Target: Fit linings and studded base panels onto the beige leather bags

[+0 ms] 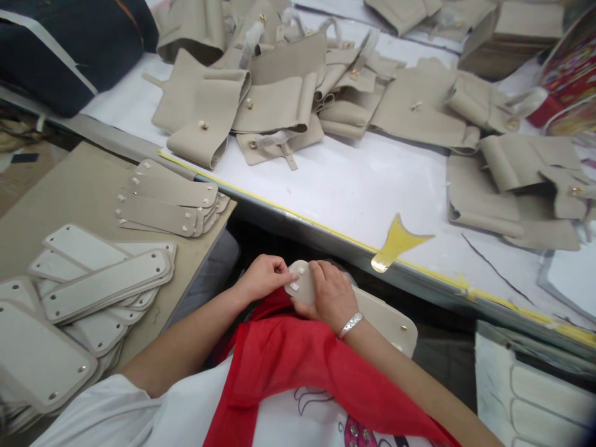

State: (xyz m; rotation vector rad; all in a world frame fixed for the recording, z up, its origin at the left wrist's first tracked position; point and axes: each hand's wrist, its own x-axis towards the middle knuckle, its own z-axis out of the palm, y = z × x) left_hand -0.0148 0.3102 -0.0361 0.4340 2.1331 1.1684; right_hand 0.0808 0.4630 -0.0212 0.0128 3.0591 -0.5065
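Observation:
Over my lap I hold a beige bag panel (384,316) with rounded ends, small white tabs and a metal eyelet. My right hand (333,295), with a silver bracelet on its wrist, is wrapped round the panel close to its left end. At that end my left hand (267,277) has thumb and forefinger pinched together on a small white tab (293,276). Whether the stretch on either side of my right hand is a single piece, I cannot tell, since the hand covers its middle.
On the left board lie stacked tabbed panels (179,194) and pale panels with eyelets (107,282). The white table (335,180) in front bears several beige bag bodies (274,102) and a yellow fishtail-shaped piece (399,242) at its edge. A dark bag (69,49) stands far left.

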